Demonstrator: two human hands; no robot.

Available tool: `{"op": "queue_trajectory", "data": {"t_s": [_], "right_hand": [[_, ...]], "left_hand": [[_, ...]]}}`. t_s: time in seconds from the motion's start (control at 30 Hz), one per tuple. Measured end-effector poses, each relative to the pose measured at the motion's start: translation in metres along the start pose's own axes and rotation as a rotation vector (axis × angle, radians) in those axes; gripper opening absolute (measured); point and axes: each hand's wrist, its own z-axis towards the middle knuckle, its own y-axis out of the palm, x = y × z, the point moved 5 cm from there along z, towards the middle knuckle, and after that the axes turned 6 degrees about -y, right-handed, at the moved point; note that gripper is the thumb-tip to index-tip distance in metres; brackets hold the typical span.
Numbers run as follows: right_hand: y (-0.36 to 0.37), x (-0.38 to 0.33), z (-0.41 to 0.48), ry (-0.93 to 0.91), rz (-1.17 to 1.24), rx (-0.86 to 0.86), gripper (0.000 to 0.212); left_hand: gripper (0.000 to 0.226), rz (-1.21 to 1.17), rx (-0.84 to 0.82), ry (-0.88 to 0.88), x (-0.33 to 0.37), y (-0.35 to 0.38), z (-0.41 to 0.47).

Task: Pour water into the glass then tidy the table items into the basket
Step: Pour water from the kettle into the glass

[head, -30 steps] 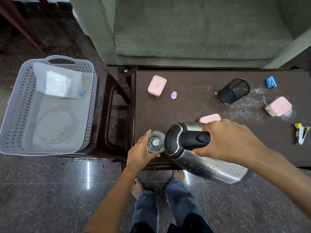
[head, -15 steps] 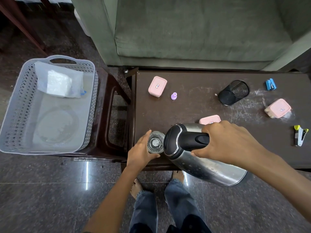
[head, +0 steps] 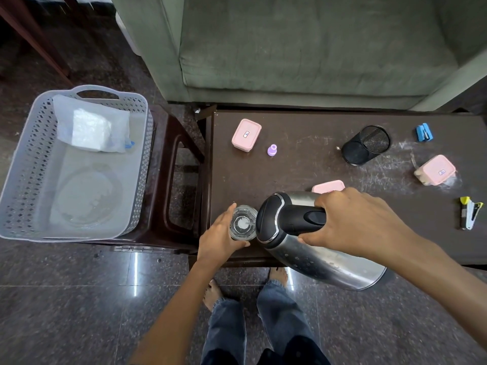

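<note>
A clear glass [head: 243,222] stands near the front left corner of the dark table [head: 303,159], and my left hand [head: 221,237] is wrapped around its left side. My right hand [head: 355,222] grips the black handle of a steel kettle [head: 316,251], tilted with its spout over the glass rim. On the left, a grey perforated basket [head: 29,167] rests on a brown stool and holds a clear bag [head: 92,127] and a glass dish. Pink boxes [head: 246,134] [head: 436,169] [head: 328,186], a purple cap [head: 272,150], a black mesh cup [head: 366,144], a blue sharpener [head: 423,132] and a stapler [head: 470,216] lie on the table.
A green sofa [head: 303,48] stands right behind the table. The brown stool [head: 179,180] fills the gap between basket and table. Polished dark floor tiles and my legs and bare feet [head: 276,275] show below the table's front edge.
The kettle stays tilted over the glass in much the same pose. Both hands keep their grips, and nothing on the table has shifted.
</note>
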Motion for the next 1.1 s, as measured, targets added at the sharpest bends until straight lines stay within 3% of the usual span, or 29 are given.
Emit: {"op": "queue_trajectory", "data": {"t_s": [1.1], "right_hand": [[0.0037, -0.0043, 0.0054, 0.002, -0.008, 0.001, 0.040]], "left_hand": [[0.102, -0.093, -0.014, 0.021, -0.0011, 0.0027, 0.0022]]}}
